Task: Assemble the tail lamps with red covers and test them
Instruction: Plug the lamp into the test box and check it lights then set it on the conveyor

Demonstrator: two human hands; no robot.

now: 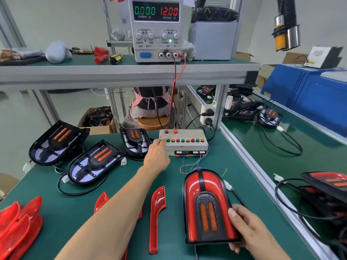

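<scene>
A tail lamp with red covers fitted point(206, 205) lies on the green mat at front right. My right hand point(249, 229) grips its near right corner, thumb on top. My left hand point(156, 156) reaches forward, its fingertips touching the left end of the grey test box point(185, 145) beside a row of coloured buttons. Thin wires run from the box to the lamp. A loose red cover point(156, 218) lies left of the lamp; another point(101, 200) is partly hidden under my left forearm. The power supply point(156, 29) on the shelf reads 0.000 A and 12.00 V.
Three black uncovered lamps point(95, 162) sit at back left with cables. A pile of red covers point(18, 226) lies at front left. More lamps point(324, 186) rest on the right bench beyond the aluminium rail. A person sits behind the shelf frame.
</scene>
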